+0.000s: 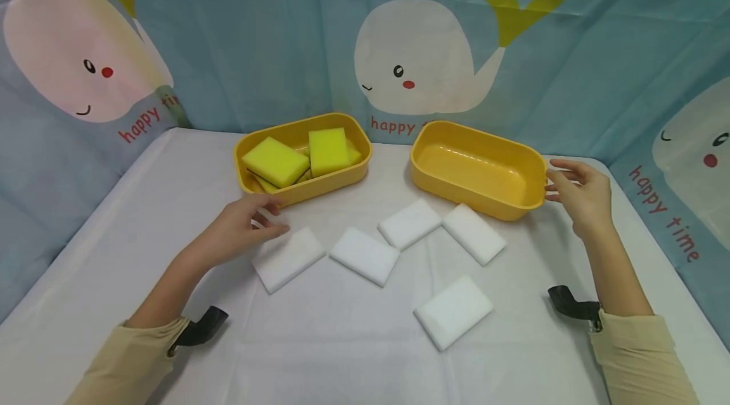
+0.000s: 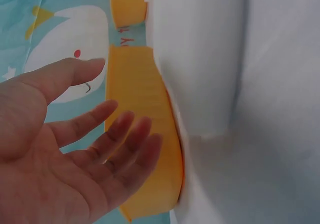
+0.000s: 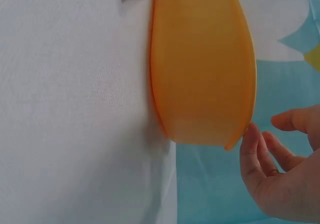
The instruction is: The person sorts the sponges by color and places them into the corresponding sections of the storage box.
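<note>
My left hand [image 1: 245,227], fingers loosely bent and thumb apart, hovers in front of the left yellow tray [image 1: 325,184]. Yellow sponges [image 1: 276,161] are piled inside that tray. In the left wrist view the palm and spread fingers [image 2: 102,141] show nothing held. At the far end of the right yellow tray [image 1: 476,167], my right hand [image 1: 583,192] has its fingertips right at the rim, its thumb away from them. No sponge lies in the right tray. Beneath my left hand lies a white sponge [image 1: 291,259], partly overlapped by the thumb.
Several more white sponges, such as one in the middle [image 1: 365,255] and one nearer the front [image 1: 454,312], lie flat on the white-covered table [image 1: 342,354]. A blue curtain [image 1: 251,44] with whale prints hangs behind the trays and along both sides.
</note>
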Demonstrator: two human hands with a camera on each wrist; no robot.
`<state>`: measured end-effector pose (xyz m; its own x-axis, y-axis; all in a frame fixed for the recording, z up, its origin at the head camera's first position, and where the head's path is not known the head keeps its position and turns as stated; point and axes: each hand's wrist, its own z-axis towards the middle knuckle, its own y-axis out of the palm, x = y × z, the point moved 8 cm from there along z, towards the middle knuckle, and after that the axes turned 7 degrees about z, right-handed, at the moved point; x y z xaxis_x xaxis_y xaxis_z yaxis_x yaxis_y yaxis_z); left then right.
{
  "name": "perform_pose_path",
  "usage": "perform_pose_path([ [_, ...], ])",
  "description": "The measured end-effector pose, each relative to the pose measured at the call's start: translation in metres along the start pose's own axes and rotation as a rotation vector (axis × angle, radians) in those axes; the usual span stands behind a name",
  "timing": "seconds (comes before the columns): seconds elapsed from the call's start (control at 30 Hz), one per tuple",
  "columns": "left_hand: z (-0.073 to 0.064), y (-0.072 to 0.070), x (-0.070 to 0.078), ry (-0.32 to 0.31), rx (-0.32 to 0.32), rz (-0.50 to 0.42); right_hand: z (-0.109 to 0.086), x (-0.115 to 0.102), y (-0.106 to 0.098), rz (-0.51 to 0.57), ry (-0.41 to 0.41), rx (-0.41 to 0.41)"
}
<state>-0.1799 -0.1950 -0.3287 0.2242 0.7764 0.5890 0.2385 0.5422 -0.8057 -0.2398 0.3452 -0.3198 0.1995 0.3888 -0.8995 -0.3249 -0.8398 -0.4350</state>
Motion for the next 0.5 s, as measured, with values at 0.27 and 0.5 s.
perform_pose_path([
  [0.27,0.000,0.015,0.006,0.050,-0.067,0.001,0.006,0.012,0.001,-0.040,0.031,-0.019],
  [0.5,0.001,0.025,0.009,0.056,-0.125,0.058,0.011,0.023,0.003,0.007,0.048,-0.086],
])
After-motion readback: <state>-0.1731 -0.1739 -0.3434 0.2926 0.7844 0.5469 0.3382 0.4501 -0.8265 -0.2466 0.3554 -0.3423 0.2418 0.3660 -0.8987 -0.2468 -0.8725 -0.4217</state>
